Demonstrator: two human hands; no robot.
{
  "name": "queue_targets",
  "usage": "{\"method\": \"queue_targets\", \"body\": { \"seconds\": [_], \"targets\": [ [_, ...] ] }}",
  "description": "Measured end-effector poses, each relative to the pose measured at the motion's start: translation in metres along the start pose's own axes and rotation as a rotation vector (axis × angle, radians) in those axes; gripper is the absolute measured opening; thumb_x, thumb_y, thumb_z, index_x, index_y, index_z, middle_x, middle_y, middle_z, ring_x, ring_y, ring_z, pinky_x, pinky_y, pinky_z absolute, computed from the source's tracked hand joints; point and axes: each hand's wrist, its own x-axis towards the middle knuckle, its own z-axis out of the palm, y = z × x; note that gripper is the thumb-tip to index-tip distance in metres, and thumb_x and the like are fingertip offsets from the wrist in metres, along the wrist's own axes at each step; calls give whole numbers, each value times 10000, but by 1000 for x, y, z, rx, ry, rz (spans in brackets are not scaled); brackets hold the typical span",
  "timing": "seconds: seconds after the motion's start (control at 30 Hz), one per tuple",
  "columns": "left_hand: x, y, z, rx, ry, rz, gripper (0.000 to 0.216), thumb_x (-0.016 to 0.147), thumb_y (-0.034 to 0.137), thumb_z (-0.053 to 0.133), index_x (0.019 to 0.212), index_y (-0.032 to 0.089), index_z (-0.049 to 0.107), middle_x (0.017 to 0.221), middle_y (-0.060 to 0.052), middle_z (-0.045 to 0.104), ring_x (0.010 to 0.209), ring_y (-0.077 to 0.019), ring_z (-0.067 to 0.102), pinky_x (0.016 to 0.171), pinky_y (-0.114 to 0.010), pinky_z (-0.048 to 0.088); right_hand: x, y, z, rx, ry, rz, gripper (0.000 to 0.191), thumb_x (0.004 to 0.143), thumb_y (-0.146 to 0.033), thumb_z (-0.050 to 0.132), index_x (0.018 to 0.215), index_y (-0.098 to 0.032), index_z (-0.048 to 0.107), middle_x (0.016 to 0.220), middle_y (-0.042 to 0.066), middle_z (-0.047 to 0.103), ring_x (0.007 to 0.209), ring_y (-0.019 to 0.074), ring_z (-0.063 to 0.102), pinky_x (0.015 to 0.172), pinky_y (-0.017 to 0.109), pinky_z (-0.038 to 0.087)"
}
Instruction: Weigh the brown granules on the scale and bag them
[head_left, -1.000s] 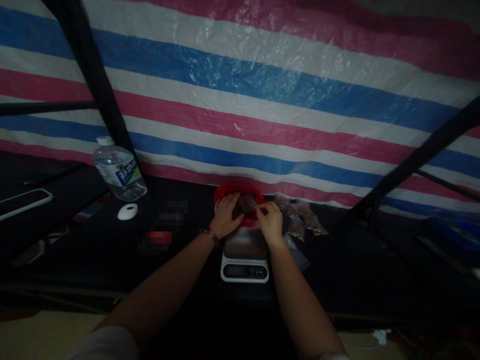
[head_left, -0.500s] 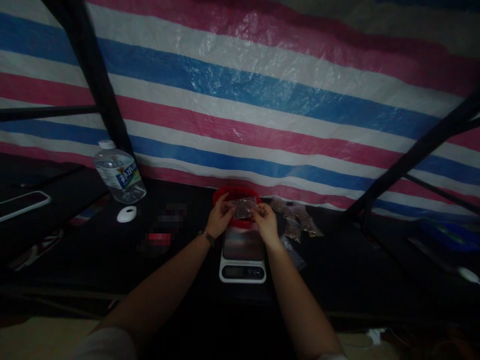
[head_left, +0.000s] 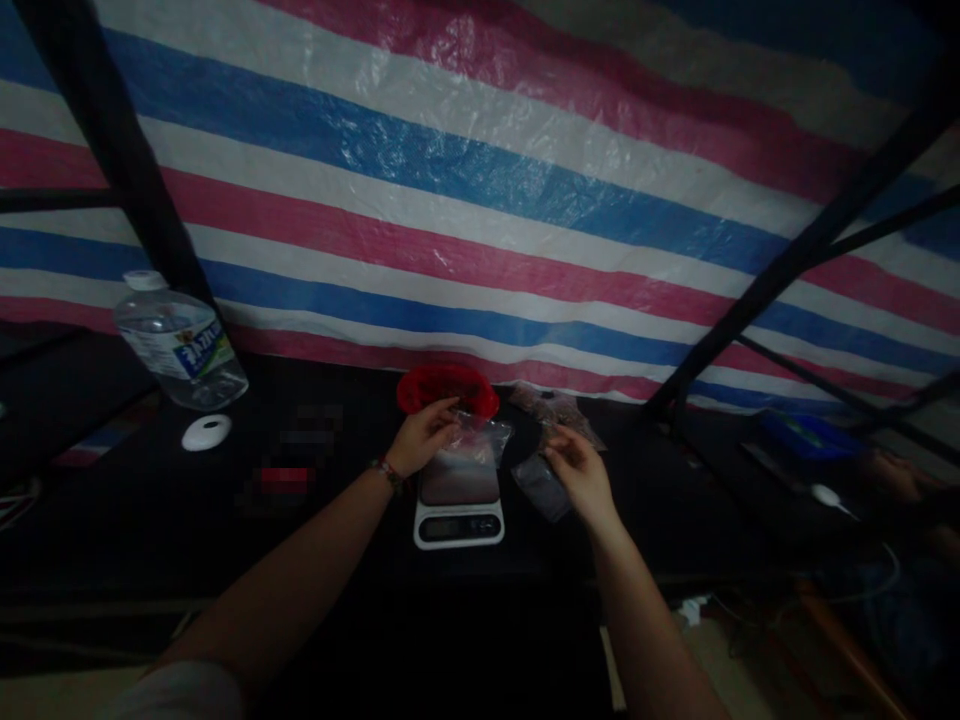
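My left hand (head_left: 424,438) is closed on an edge of a clear plastic bag (head_left: 487,437), which hangs over the kitchen scale (head_left: 459,485) in front of the red basin (head_left: 448,383). Whether anything is in this bag cannot be made out. My right hand (head_left: 581,468) is to the right of the scale, thumb and fingers slightly apart, with nothing visible between them. Beneath its fingertips lies a flat clear bag (head_left: 540,488). Just behind are several small filled bags (head_left: 559,408) with brownish contents, partly covered by the right hand.
A large water bottle (head_left: 180,345) and a white rounded object (head_left: 206,432) stand at the left. A blurred-out patch with red (head_left: 285,480) lies nearer. Black metal posts (head_left: 750,310) frame the striped sheet (head_left: 465,220). A blue item (head_left: 806,440) and another person's hand (head_left: 896,475) are at the right.
My right hand has let go of the clear bag and moved right, toward the other bags. The left hand keeps the bag, now lower. The whole view has shifted to the right.
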Motion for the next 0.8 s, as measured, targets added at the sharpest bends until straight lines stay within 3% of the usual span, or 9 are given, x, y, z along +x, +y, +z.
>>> {"method": "queue_targets", "body": {
  "seconds": [0.13,0.2,0.3,0.37,0.5,0.63,0.8],
  "targets": [
    [-7,3,11,3,-87,38,492,792,289,598,1260,175,498,905,-49,684,800,-155,659,719,-281,538,-19,-12,2,-255,-26,-165,503,732,-364,657,1209,-233,569,1254,108,557,1165,260,506,900,408,473],
    [-12,7,20,1,-148,73,481,790,281,603,1249,174,511,914,-55,689,809,-159,662,729,-286,538,-25,-20,18,-306,-110,-223,485,739,-322,652,1209,-238,573,1232,94,583,1156,248,519,961,421,431],
    [-18,11,28,6,-200,109,498,786,276,613,1260,170,503,910,-57,688,784,-152,660,714,-276,535,-23,-21,35,-284,-209,-176,278,783,-265,570,1044,-230,662,1032,59,687,952,207,632,881,377,482],
    [-18,13,27,35,-191,117,504,794,278,606,1270,165,488,888,-50,684,761,-144,652,704,-267,528,-19,-12,30,-265,-156,-100,243,793,-280,543,985,-211,674,961,56,703,885,202,649,821,352,503],
    [-12,11,15,172,-90,94,402,839,297,537,1216,156,525,824,-32,663,703,-123,622,648,-233,502,-15,24,-7,-398,1,104,357,778,-316,553,1102,-179,618,909,71,694,820,209,654,761,332,506],
    [-9,7,9,250,-65,90,369,853,311,504,1187,162,551,774,-19,650,643,-112,600,585,-208,475,-21,53,-29,-774,-47,76,434,748,-292,596,1167,-182,591,1078,115,636,1038,261,579,917,389,426],
    [-10,9,11,331,-98,107,341,860,316,489,1149,168,594,824,-33,682,668,-123,615,617,-221,482,-26,51,-10,-868,-175,28,661,748,-471,608,1330,-211,433,1300,119,501,1205,287,449,987,413,356]
  ]
}}
